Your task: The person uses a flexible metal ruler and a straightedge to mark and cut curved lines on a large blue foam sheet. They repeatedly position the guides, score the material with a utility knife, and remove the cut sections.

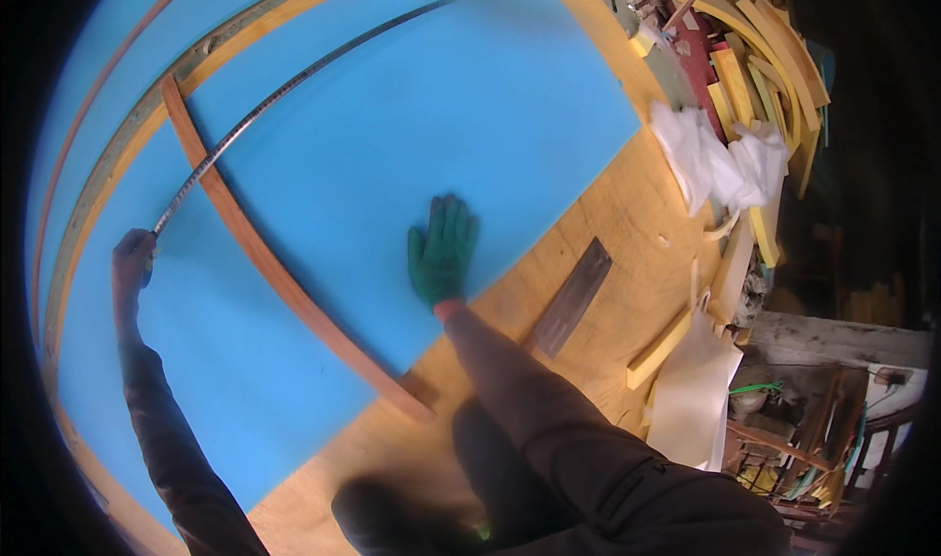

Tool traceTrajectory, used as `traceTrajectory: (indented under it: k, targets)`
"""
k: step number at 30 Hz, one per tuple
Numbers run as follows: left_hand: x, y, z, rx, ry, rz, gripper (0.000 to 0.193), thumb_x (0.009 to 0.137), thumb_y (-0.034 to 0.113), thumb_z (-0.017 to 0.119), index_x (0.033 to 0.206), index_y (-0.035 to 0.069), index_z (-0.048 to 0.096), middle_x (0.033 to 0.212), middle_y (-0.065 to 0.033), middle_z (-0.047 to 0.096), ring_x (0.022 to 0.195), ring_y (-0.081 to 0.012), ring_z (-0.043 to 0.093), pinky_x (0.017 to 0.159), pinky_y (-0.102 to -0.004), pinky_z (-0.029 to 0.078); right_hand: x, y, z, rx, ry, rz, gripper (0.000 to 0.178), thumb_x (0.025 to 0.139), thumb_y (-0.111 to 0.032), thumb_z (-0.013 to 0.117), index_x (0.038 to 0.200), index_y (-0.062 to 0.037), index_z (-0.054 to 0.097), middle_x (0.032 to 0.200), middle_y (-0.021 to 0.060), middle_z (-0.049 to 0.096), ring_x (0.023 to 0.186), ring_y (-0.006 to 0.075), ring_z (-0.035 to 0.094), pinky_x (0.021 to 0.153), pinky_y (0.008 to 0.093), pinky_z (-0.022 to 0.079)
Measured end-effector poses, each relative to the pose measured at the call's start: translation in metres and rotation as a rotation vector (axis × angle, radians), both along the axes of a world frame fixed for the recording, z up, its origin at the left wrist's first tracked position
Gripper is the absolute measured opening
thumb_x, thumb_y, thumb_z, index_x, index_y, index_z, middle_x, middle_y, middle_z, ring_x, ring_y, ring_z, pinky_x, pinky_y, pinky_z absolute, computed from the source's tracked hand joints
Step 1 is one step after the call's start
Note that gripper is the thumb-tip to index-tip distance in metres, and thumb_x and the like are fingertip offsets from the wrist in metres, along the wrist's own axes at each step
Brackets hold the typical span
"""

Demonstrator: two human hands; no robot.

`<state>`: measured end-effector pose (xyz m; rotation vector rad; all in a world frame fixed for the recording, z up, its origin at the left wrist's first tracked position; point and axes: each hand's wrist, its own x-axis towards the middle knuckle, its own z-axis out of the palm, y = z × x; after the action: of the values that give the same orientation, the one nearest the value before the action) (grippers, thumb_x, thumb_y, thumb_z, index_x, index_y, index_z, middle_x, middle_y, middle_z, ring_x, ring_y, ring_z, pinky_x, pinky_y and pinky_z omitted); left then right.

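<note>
Workshop clutter at the right: yellow wood offcuts [784, 56], heaped; crumpled white plastic film [720, 154], lying below and against the heap; one pale sheet [698, 389], lower down. Main surface: one blue sheet [343, 154], broad and smooth, bordered by tan wooden board [622, 203] at its right and lower right, and by a wooden rail [211, 56] at its upper left.

Wooden strip [284, 277]: one, reddish brown, laid across the blue sheet from the rail to the tan board; its bend may be due to the lens.

Tape measure [294, 81]: one, blade drawn out, running from the left hand across the strip to the far upper edge of the blue sheet. Case partly hidden by fingers.

Left hand [130, 259]: over the left part of the sheet, closed around the tape's case.

Right hand [444, 252]: green glove, palm down over the sheet near its lower right edge, fingers extended and slightly apart, gripping nothing; contact cannot be told for certain.

Dark flat plate [573, 298]: one, long, lying on the tan board, right of the gloved hand.
</note>
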<state>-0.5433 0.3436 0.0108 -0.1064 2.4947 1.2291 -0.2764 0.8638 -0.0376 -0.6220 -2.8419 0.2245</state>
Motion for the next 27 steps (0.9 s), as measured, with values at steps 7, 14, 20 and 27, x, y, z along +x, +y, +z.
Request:
traceTrajectory:
  k: [7,14,20,27]
  targets:
    - [-0.063,-0.011,-0.043,-0.015,0.119,-0.015,0.017,0.103,0.024,0.07,0.101,0.007,0.072,0.074,0.004,0.057,0.058,-0.0041,0.048,0.049,-0.026,0.034,-0.002,-0.001,0.0,0.012,-0.046,-0.015,0.068,0.106,-0.04,0.054,0.16,0.0004,0.045,0.167,0.0232,0.041,0.155,0.0415,0.035,0.131,0.0603,0.017]
    - [-0.074,-0.018,-0.06,-0.144,0.259,-0.003,0.026,0.101,0.027,0.074,0.094,0.002,0.074,0.077,-0.0043,0.067,0.073,-0.0135,0.059,0.066,-0.0347,0.047,0.003,0.003,-0.02,0.111,0.015,0.027,0.063,0.108,-0.036,0.053,0.159,-0.0006,0.046,0.167,0.0234,0.042,0.158,0.0416,0.034,0.132,0.0603,0.016]
    - [-0.058,0.027,-0.028,-0.24,0.295,0.059,0.026,0.094,0.029,0.076,0.105,0.006,0.079,0.093,-0.0124,0.079,0.085,-0.0224,0.073,0.08,-0.0376,0.057,-0.003,-0.003,-0.01,0.068,-0.049,-0.014,0.061,0.107,-0.031,0.054,0.159,0.0002,0.045,0.166,0.0224,0.043,0.158,0.0389,0.033,0.131,0.0575,0.016]
    - [-0.056,0.042,-0.011,-0.258,0.222,0.131,0.025,0.094,0.028,0.075,0.106,0.005,0.079,0.091,-0.0111,0.078,0.083,-0.021,0.072,0.078,-0.0352,0.056,-0.009,-0.009,-0.003,0.098,-0.097,-0.036,0.06,0.106,-0.03,0.055,0.157,-0.0004,0.046,0.166,0.0198,0.042,0.157,0.0366,0.033,0.131,0.0565,0.018]
